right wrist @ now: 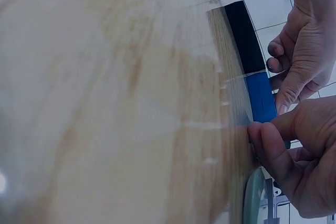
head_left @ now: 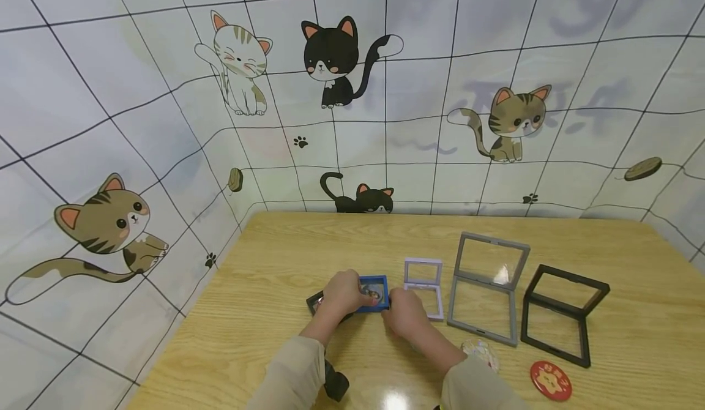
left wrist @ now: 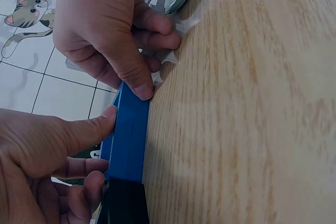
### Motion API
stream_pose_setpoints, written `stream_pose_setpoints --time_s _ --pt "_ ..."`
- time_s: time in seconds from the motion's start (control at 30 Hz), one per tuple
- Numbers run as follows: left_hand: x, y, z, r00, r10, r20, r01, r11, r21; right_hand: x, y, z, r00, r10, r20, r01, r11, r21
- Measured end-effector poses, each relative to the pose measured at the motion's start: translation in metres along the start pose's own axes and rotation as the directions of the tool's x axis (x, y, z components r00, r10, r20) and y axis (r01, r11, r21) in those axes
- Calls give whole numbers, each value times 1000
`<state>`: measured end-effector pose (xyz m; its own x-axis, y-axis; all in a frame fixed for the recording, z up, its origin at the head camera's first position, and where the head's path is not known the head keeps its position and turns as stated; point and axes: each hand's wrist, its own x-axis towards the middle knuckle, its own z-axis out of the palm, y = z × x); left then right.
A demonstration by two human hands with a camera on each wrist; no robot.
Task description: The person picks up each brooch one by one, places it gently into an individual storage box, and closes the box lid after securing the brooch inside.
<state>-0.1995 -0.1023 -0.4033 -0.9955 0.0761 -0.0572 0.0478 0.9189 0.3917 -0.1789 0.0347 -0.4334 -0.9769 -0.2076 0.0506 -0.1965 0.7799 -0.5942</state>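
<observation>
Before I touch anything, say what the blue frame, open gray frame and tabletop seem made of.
Blue frame: probably plastic, smooth; even color, crisp edges.
Open gray frame: likely matte plastic; glare suggests clear film inside.
Tabletop: glossy wood or wood-look laminate, given its grain and light reflection.

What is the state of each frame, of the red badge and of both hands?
Blue frame: looks closed, item inside
Left black frame: looks closed, partly hidden
Lilac frame: open
Grey frame: open
Right black frame: open
Red badge: lying flat
Left hand: grips the blue frame
Right hand: pinches the blue frame's end
</observation>
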Motion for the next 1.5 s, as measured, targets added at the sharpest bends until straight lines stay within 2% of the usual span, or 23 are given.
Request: stream_pose_setpoints --time_s 0.33,0.43,0.57,0.67,0.77,0.9,0.97,1.23,1.5 --pt "-2 4 1 1000 30 8 -31 999 9 -2 2 -10 999 -40 -6 39 999 -38" --pt "-4 6 0 999 42 -16 -42 999 19 -4 5 -16 998 -60 -19 59 997 -39" --pt "-9 13 -2 992 92 -83 -89 995 38 -8 10 -30 997 -72 -36 71 997 -11" --pt "-12 21 -3 987 136 -89 -136 991 7 -12 16 -41 997 -64 -46 66 997 27" --pt "-14 29 -3 983 176 -47 -179 982 -66 -17 23 -53 999 -21 -35 24 996 89" --pt "-20 39 1 971 240 13 -236 962 -135 -27 29 -66 999 51 -3 -51 991 123" --pt "-23 43 4 965 258 41 -249 957 -149 -33 31 -70 998 59 8 -59 990 126" --pt "-33 54 17 956 269 115 -243 949 -203 -53 42 -72 999 -13 50 5 988 156" --pt "-39 58 28 950 262 171 -230 955 -186 -62 44 -65 990 2 141 -31 979 203"
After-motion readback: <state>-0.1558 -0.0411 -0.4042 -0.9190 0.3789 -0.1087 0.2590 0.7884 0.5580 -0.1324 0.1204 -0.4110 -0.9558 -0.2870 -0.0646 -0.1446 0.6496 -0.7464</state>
